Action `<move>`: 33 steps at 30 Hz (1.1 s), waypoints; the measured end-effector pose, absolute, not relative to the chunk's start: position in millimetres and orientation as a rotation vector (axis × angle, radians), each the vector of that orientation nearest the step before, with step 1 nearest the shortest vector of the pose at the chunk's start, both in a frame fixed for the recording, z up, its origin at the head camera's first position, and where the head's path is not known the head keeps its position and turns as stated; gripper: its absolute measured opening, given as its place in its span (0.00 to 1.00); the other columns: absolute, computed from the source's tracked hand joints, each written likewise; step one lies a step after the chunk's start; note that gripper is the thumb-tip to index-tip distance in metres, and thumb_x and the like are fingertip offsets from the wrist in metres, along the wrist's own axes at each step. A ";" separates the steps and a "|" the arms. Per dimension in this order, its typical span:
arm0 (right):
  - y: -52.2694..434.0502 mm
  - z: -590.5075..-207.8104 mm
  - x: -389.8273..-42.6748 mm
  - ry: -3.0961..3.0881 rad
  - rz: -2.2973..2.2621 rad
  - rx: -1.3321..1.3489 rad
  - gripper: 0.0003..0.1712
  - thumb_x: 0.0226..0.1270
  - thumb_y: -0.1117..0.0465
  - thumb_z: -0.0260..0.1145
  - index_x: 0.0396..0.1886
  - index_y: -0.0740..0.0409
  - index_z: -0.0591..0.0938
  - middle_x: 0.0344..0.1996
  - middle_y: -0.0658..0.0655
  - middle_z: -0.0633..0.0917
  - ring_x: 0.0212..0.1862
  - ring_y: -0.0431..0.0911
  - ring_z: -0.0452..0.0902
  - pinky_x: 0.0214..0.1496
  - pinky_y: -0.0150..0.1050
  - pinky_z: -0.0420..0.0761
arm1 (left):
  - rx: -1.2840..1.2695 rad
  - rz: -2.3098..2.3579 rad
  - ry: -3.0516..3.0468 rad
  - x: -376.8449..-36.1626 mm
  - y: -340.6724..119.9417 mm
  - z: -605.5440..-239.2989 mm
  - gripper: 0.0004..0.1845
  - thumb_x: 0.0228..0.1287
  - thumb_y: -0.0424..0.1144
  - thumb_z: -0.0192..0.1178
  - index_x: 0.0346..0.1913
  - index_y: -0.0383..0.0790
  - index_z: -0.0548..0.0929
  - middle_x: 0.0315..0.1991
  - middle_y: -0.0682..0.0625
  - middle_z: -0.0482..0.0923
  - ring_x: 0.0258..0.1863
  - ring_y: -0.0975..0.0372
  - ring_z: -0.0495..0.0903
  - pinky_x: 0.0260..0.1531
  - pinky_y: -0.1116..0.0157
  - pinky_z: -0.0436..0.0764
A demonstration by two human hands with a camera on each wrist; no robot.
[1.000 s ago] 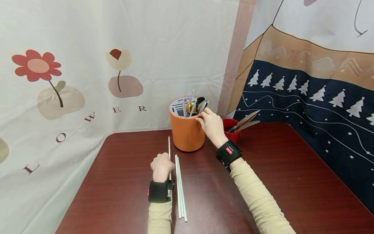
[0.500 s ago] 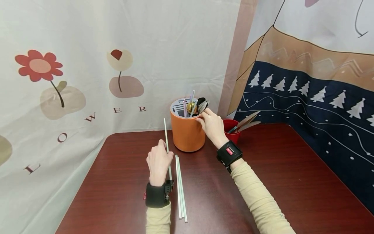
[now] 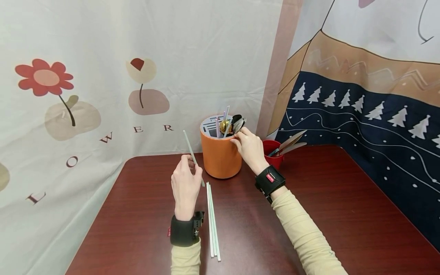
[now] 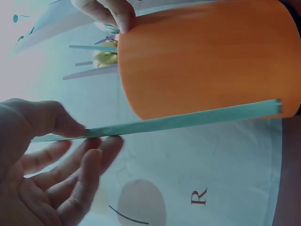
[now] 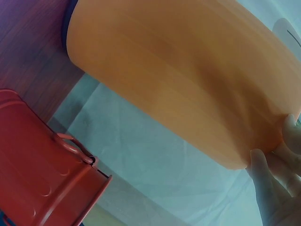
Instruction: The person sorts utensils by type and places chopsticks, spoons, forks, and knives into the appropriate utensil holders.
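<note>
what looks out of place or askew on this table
Nothing is spilled or damaged. Three straws lie loose on the table beside the orange holder, and the left hand pinches a fourth straw, tilted.

Behind the dark red wooden table point(image 3: 326, 214) hung a flower-printed cloth point(image 3: 103, 76) and a tree-patterned blue cloth point(image 3: 371, 114), while a small red cup point(image 3: 271, 147) stood on it holding two metal utensils point(image 3: 292, 141), and three white straws point(image 3: 212, 225) lay side by side.
</note>
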State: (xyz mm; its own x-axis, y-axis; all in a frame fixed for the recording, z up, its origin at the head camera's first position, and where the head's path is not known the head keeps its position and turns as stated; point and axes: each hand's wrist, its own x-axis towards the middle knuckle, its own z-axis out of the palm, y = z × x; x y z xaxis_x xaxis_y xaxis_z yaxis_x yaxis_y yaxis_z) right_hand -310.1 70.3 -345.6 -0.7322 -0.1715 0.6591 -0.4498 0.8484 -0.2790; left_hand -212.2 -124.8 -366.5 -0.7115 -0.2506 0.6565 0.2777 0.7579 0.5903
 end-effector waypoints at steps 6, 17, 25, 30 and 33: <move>69.8 -346.5 -310.6 -2.397 0.568 0.445 0.13 0.63 0.52 0.65 0.36 0.58 0.86 0.32 0.54 0.79 0.29 0.52 0.81 0.32 0.43 0.82 | -0.112 -0.918 -2.042 -211.9 -121.3 -356.9 0.08 0.58 0.30 0.58 0.41 0.33 0.77 0.30 0.42 0.82 0.22 0.56 0.81 0.23 0.61 0.81; 69.5 -344.6 -310.3 -2.375 0.561 0.451 0.13 0.63 0.52 0.65 0.36 0.57 0.86 0.32 0.54 0.79 0.29 0.52 0.80 0.30 0.43 0.82 | -0.209 -1.019 -1.693 -222.7 -115.7 -323.6 0.07 0.60 0.29 0.59 0.40 0.30 0.75 0.33 0.39 0.82 0.28 0.54 0.83 0.29 0.63 0.83; 70.2 -345.9 -311.1 -2.381 0.555 0.445 0.13 0.63 0.52 0.65 0.35 0.58 0.86 0.32 0.54 0.79 0.29 0.52 0.80 0.30 0.43 0.82 | -0.239 -1.084 -1.559 -245.1 -105.3 -317.1 0.08 0.60 0.27 0.58 0.41 0.27 0.76 0.37 0.38 0.81 0.34 0.52 0.85 0.33 0.70 0.82; 70.5 -346.5 -311.7 -2.366 0.553 0.445 0.13 0.62 0.52 0.66 0.35 0.58 0.86 0.31 0.54 0.79 0.28 0.53 0.80 0.30 0.44 0.82 | -0.277 -1.063 -1.653 -265.3 -100.3 -321.3 0.08 0.63 0.29 0.56 0.44 0.30 0.76 0.39 0.38 0.82 0.36 0.54 0.85 0.35 0.64 0.83; 70.2 -347.3 -312.3 -2.369 0.550 0.445 0.13 0.62 0.52 0.66 0.35 0.58 0.86 0.31 0.54 0.78 0.28 0.52 0.80 0.30 0.44 0.81 | -0.279 -1.037 -1.733 -274.9 -97.6 -324.2 0.08 0.65 0.31 0.56 0.44 0.31 0.76 0.37 0.39 0.83 0.34 0.54 0.84 0.34 0.62 0.83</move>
